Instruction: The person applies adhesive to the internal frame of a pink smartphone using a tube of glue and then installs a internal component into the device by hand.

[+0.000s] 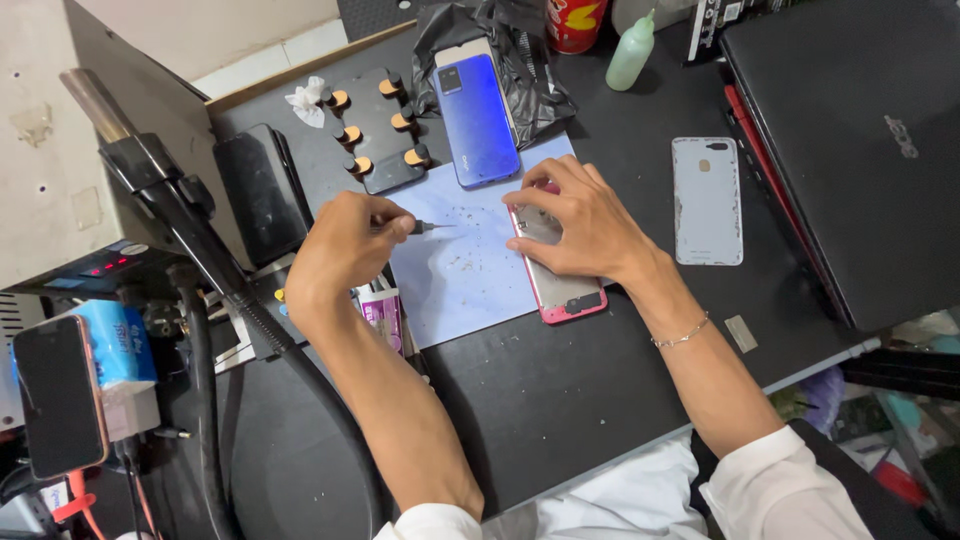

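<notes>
Black workbench; pale blue rectangular work mat at centre. Pink-framed opened phone on mat's right edge, right hand spread, pressing it. Left hand pinches thin metal-tipped screwdriver over mat.

Our bare forearms, our white sleeves pushed up near the elbows, thin chain bracelet on our right wrist

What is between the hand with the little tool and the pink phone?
Only bare pale blue mat with small specks of debris lies between the left hand and the pink phone, shown in the head view.
</notes>
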